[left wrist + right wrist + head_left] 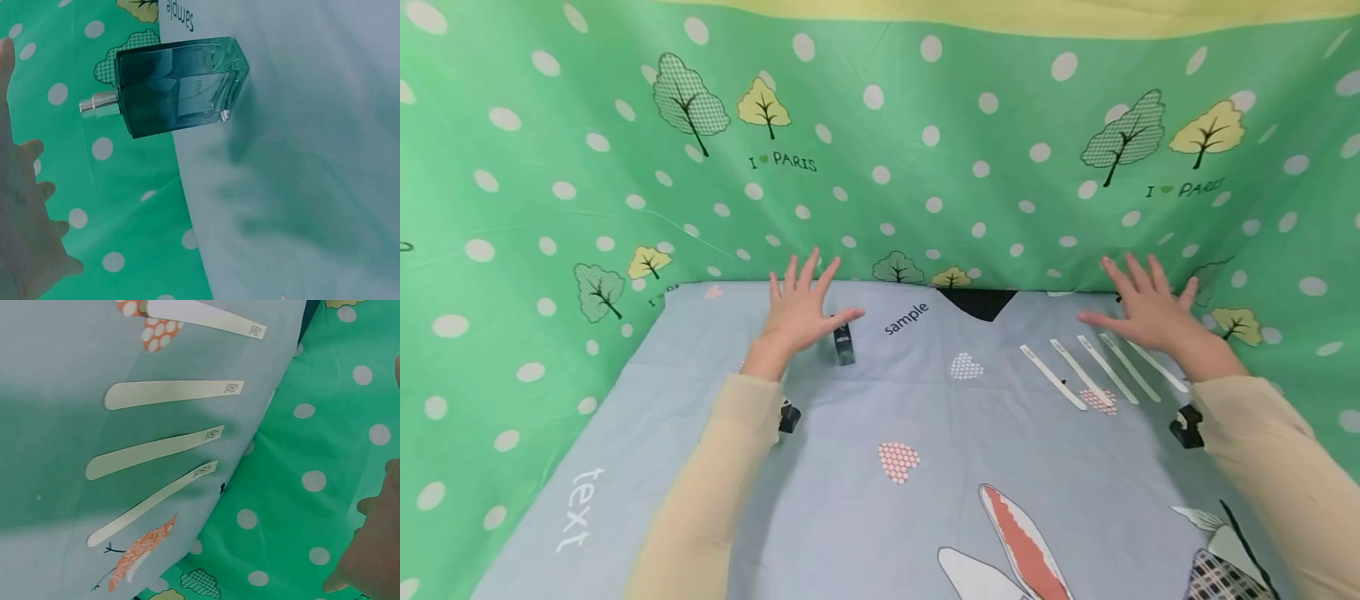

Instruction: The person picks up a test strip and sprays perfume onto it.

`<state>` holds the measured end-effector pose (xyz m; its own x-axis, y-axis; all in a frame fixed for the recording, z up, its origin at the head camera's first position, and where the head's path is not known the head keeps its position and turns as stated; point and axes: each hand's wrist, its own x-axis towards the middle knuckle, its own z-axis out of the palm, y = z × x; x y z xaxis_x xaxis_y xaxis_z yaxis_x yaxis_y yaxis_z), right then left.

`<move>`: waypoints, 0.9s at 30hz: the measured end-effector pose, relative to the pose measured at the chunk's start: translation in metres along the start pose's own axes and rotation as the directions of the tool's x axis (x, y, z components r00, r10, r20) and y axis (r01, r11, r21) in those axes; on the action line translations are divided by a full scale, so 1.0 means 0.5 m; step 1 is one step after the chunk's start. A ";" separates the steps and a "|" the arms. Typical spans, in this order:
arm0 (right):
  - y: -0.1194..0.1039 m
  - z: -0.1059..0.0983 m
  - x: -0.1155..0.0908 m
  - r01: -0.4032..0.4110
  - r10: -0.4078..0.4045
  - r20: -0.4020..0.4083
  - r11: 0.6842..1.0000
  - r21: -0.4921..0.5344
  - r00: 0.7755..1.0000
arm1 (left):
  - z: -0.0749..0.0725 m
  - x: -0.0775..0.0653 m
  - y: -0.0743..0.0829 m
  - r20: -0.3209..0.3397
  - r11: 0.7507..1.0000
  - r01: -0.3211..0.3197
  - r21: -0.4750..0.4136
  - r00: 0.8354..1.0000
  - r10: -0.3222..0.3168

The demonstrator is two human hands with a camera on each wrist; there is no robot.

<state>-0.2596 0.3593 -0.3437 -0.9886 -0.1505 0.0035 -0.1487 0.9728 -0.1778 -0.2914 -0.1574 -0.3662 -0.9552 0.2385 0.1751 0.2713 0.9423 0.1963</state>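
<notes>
My left hand (797, 310) is held up with its fingers spread, holding nothing. Close beside its thumb stands a perfume bottle (845, 347), which the left wrist view shows as dark-tinted glass (181, 87) with a bare silver spray neck (100, 104). On the right, my right hand (1156, 315) is likewise raised, fingers splayed and holding nothing. Several slim white paper strips (1052, 377) lie side by side near and below it. In the right wrist view, each strip (175, 394) has a small dark print at its narrower end.
A pale blue-grey printed cloth (850, 533) covers the table. Behind it and at both sides hangs a green dotted curtain (880, 217). Small black devices are on the left wrist (788, 417) and the right wrist (1187, 427).
</notes>
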 end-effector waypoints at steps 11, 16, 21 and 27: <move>0.024 0.015 -0.016 -0.003 0.003 0.005 1.000 0.004 1.000 | 0.025 -0.029 -0.009 -0.015 0.996 -0.032 -0.078 0.999 0.031; 0.027 0.016 -0.021 -0.008 0.008 -0.002 1.000 0.003 1.000 | 0.034 -0.037 -0.014 -0.016 0.995 -0.031 -0.096 0.999 0.029; 0.037 0.020 -0.026 -0.010 0.010 -0.003 1.000 0.005 1.000 | 0.044 -0.040 -0.020 0.000 0.992 -0.024 -0.126 1.000 0.024; 0.049 0.021 -0.027 -0.013 0.013 -0.016 1.000 0.002 1.000 | 0.053 -0.043 -0.026 0.003 0.974 0.007 -0.226 1.000 -0.007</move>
<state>-0.2498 0.3835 -0.3584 -0.9907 -0.1351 0.0169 -0.1359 0.9742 -0.1802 -0.2774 -0.1684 -0.3978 -0.9574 0.2325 0.1713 0.2839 0.8665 0.4106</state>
